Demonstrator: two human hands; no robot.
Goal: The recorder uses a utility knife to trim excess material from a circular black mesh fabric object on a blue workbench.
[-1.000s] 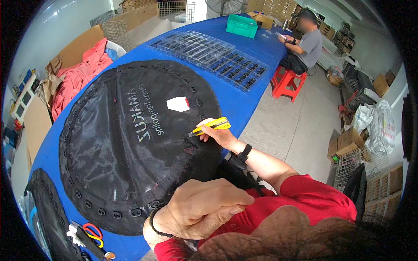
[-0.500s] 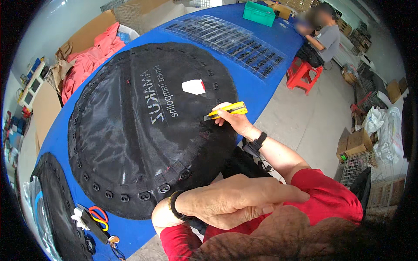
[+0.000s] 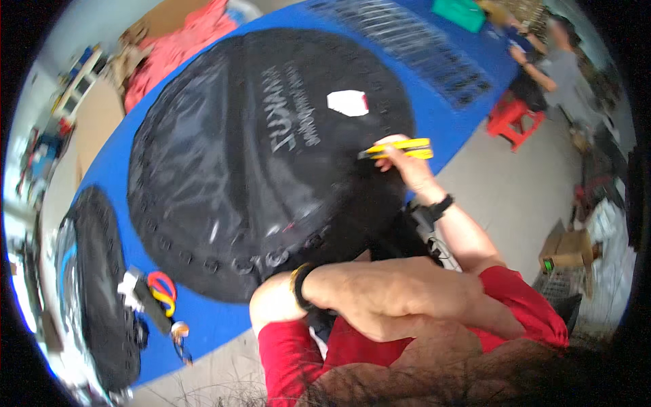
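Note:
A round black mesh trampoline mat [image 3: 203,163] with black loops around its rim lies on the blue table. My right hand [image 3: 401,163] grips a yellow utility knife [image 3: 400,148] over the mat's right edge, its dark tip pointing left. Whether the tip touches the mat is unclear. My left hand [image 3: 400,298], with a dark band at the wrist, is raised close in front of me, well away from the mat. Its fingers are blurred and partly hidden. A white piece of paper [image 3: 347,103] with a red corner rests on the mat.
Another black mat [image 3: 102,285] lies at the left, beside red-and-yellow-handled scissors [image 3: 163,292] on the blue table [image 3: 210,322]. Clear trays [image 3: 413,47] of small dark parts and a green bin [image 3: 460,13] stand far back. A co-worker [image 3: 566,81] sits near a red stool [image 3: 515,122].
The whole view has shifted, and the mat now appears higher and further right. My right hand still holds the knife near the mat's right edge. My left hand stays raised, its fingers now more blurred.

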